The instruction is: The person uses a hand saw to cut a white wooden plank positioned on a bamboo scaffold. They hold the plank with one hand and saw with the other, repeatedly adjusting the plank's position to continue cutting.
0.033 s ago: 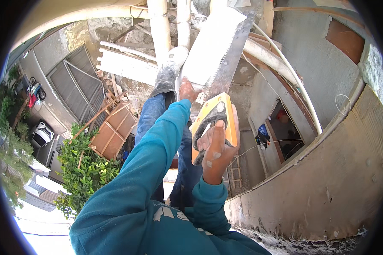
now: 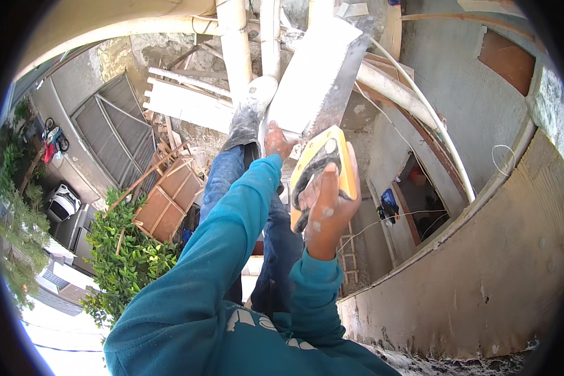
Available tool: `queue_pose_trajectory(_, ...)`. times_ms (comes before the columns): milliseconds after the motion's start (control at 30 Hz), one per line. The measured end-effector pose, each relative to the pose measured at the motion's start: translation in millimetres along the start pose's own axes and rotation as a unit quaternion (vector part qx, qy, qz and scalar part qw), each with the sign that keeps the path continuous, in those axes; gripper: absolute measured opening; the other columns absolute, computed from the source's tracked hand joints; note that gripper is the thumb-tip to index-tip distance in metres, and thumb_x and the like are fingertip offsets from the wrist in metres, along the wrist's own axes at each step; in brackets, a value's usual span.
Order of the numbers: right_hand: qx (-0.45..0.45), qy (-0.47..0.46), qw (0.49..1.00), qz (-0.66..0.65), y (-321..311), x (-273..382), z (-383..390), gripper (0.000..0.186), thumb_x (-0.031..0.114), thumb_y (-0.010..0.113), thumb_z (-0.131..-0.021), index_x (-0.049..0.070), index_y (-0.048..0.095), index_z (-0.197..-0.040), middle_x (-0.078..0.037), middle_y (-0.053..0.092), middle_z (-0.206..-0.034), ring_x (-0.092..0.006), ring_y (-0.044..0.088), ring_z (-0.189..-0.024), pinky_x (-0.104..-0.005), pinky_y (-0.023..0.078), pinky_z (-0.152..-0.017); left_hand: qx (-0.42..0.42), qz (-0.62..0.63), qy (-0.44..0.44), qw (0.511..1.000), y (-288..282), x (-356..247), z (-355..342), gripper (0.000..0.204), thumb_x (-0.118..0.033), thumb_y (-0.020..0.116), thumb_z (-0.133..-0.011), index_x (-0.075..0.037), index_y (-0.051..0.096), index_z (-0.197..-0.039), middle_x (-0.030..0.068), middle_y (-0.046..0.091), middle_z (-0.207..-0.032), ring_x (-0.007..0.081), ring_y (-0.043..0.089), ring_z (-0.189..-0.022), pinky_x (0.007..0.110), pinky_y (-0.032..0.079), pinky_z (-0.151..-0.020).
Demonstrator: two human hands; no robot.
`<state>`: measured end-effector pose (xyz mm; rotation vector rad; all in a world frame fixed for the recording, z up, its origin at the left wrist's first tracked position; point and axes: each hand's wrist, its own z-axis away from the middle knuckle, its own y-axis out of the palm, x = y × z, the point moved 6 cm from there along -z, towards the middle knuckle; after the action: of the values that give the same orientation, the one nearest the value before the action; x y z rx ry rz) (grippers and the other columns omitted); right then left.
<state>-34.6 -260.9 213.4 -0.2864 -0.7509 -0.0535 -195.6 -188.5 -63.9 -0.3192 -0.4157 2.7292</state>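
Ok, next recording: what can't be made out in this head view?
All in the head view:
- Whether the left hand grips the white board: its palm side is turned away.
- Part of the saw handle: covered by the right hand.
- The far end of the thick pole: cut off by the top edge.
- What the blue-and-black thing is: too small.

Dull, smudged metal is seen in the saw blade (image 2: 344,94) beyond the right hand (image 2: 329,203), smooth plastic in its handle (image 2: 307,164); matt cloth is worn in the sleeve (image 2: 229,216) behind the left hand (image 2: 278,141).
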Motion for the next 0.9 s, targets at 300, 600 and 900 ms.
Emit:
queue_pose_trajectory(300, -0.037, -0.162, 0.986, 0.023, 11.2, 19.4, 19.7, 0.038, 0.013, 0.055, -0.097, -0.012, 0.058, -0.126, -0.021, 0.067, -0.115, -0.0258, 0.069, -0.099, -0.0375, 0.056, -0.086, -0.115, 0.015, 0.150, 0.982, -14.6, -6.8, -2.3, 0.106, -0.039, 0.097, -0.064, 0.009, 0.039, -0.138, 0.0304, 0.065, -0.119, 0.0432, 0.064, -0.115, 0.045, 0.052, -0.099)
queue_pose_trajectory(600, -0.036, 0.045, 0.990, -0.126, 28.6, -8.9, -111.0, 0.047, 0.009, 0.057, -0.098, -0.008, 0.048, -0.142, -0.001, 0.051, -0.067, -0.0080, 0.043, -0.048, -0.0269, 0.036, -0.042, -0.041, -0.029, 0.085, 0.995, -33.1, -17.9, -16.9, 0.100, -0.038, 0.093, -0.065, 0.011, 0.044, -0.137, 0.0306, 0.065, -0.119, 0.0424, 0.064, -0.113, 0.046, 0.052, -0.097)
queue_pose_trajectory(900, 0.023, -0.052, 0.997, 0.051, 17.2, 0.0, -0.7, 0.048, 0.006, 0.052, -0.098, -0.007, 0.047, -0.144, -0.018, 0.059, -0.117, -0.0217, 0.054, -0.100, -0.0355, 0.041, -0.085, -0.024, 0.002, 0.000, 1.000, -9.8, -0.4, -1.2, 0.102, -0.037, 0.097, -0.063, 0.009, 0.040, -0.135, 0.0322, 0.064, -0.121, 0.0448, 0.062, -0.117, 0.046, 0.051, -0.100)
